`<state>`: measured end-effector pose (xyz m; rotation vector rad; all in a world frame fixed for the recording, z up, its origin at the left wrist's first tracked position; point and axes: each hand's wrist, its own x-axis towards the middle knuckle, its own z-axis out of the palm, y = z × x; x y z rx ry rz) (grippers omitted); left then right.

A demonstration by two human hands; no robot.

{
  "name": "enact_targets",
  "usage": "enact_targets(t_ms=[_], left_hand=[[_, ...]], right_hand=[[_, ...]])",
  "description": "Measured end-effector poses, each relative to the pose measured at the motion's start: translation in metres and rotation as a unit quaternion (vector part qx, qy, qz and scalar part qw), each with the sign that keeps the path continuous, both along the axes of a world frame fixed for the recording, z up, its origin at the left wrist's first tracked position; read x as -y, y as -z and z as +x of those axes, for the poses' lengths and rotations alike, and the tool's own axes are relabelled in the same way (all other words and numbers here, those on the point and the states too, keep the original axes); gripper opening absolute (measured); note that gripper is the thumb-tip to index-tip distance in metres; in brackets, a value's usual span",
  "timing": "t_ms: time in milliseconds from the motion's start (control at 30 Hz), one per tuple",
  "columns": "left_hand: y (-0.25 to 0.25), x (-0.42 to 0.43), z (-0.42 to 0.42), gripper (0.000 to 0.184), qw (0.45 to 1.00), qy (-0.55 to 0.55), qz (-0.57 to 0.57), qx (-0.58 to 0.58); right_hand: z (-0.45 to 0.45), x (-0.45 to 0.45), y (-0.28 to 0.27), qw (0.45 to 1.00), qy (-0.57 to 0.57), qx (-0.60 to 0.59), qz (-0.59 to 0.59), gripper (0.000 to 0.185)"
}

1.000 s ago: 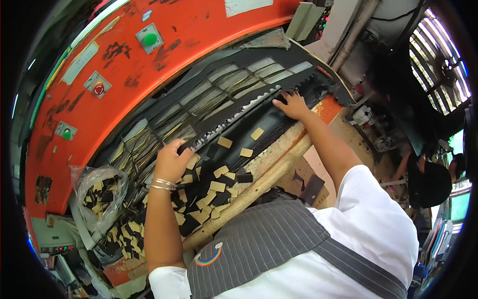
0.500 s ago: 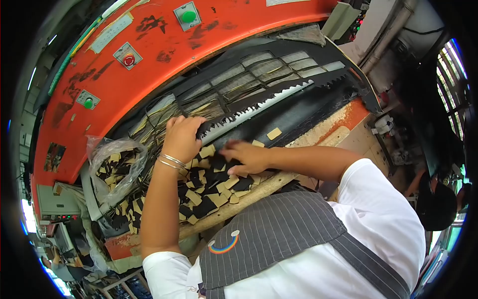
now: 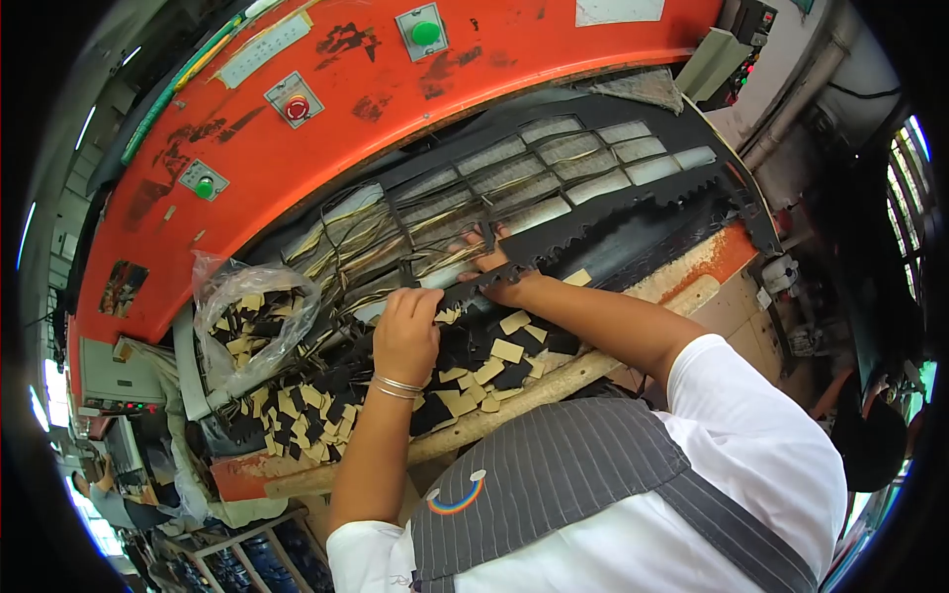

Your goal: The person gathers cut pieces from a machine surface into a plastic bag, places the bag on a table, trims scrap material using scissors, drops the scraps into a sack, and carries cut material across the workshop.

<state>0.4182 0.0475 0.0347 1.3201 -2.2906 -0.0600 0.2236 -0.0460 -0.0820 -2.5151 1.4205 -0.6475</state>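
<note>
Workshop | red machine panel (image 3: 237, 193) with push buttons (image 3: 298, 108) | offcuts (image 3: 306, 420) heaped on worn bench (image 3: 494, 414)

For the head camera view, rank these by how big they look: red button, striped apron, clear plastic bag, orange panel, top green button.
1. Orange panel
2. Striped apron
3. Clear plastic bag
4. Red button and top green button: too alike to rank

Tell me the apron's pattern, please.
The apron is dark grey with thin pale stripes, best seen in the head view.
</note>
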Motion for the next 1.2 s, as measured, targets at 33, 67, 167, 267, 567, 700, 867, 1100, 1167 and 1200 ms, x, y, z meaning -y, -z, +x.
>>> enact_targets(t_ms=[33,67,167,267,567,700,867,1100,1167,1200], left_hand=[[0.002,-0.004,0.003,0.046,1.0,-0.023,-0.008,-0.003],[0.006,-0.006,0.006,0.046,1.0,-0.027,-0.005,-0.002],[0.012,-0.006,0.018,0.052,0.998,-0.045,-0.03,-0.028],[0.011,-0.005,0.036,0.048,0.998,-0.058,0.001,-0.029],[-0.036,0.047,0.061,0.033,0.989,-0.041,0.124,-0.067],[-0.026,0.047,0.066,0.034,0.98,-0.013,0.162,-0.117],[-0.023,0.006,0.084,0.036,0.982,-0.029,0.172,-0.072],[0.035,-0.099,0.196,0.082,0.956,-0.289,0.053,-0.027],[0.059,-0.127,0.221,0.115,0.936,-0.307,0.167,0.041],[0.058,-0.131,0.218,0.115,0.934,-0.311,0.17,0.037]], right_hand=[[0.002,0.0,0.006,0.998,-0.049,-0.003,-0.03,0.039],[0.004,0.0,0.011,0.998,-0.053,-0.002,-0.028,0.039],[0.003,0.004,0.003,0.988,-0.116,0.095,-0.027,0.027],[0.012,-0.008,0.049,0.986,-0.012,0.087,0.144,0.024],[0.028,-0.047,-0.032,0.964,-0.161,0.097,0.189,0.067],[0.059,-0.06,-0.03,0.96,-0.244,0.054,0.124,0.075],[0.091,-0.051,-0.073,0.898,-0.238,-0.033,0.37,0.085],[-0.01,-0.06,-0.079,0.912,-0.228,-0.095,0.328,0.116],[-0.046,-0.07,-0.068,0.931,-0.207,-0.142,0.264,0.123],[-0.052,-0.076,-0.064,0.934,-0.186,-0.183,0.245,0.124]])
